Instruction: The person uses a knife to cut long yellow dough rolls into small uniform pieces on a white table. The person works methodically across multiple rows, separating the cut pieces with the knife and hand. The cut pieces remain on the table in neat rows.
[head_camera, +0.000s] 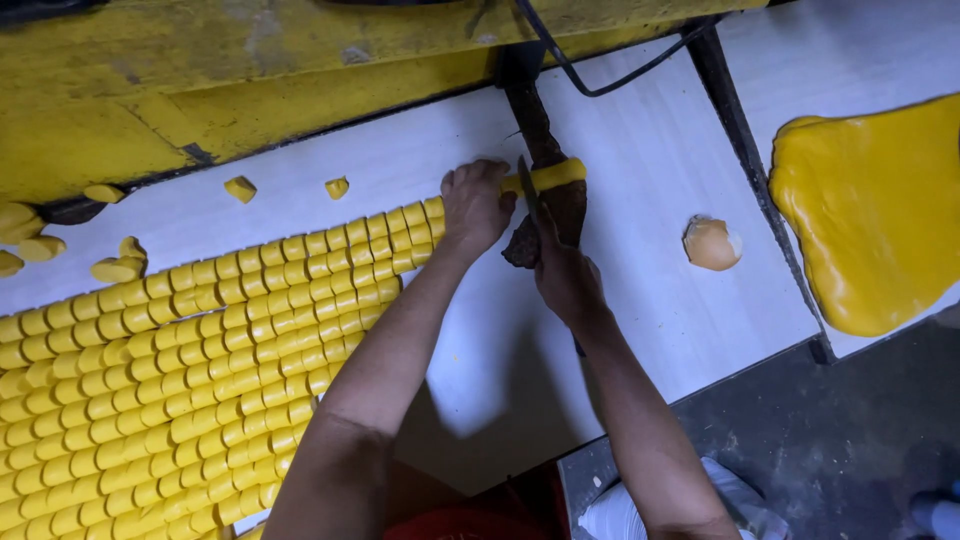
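My left hand (474, 205) grips the end of a yellow dough strip (548, 177) that lies across a dark, worn cutting block (552, 205) on the white table (640, 150). My right hand (566, 275) holds a knife (528, 190) whose blade stands on the strip just right of my left fingers. Left of my left hand, several rows of small cut yellow pieces (200, 350) lie side by side and fill the table's left part.
A large flat slab of yellow dough (880, 210) lies on a second white surface at right. A pale dough lump (712, 243) sits right of the block. Loose yellow bits (240, 188) lie by the yellow machine body (200, 80) at the back. Dark floor (830, 440) lies below right.
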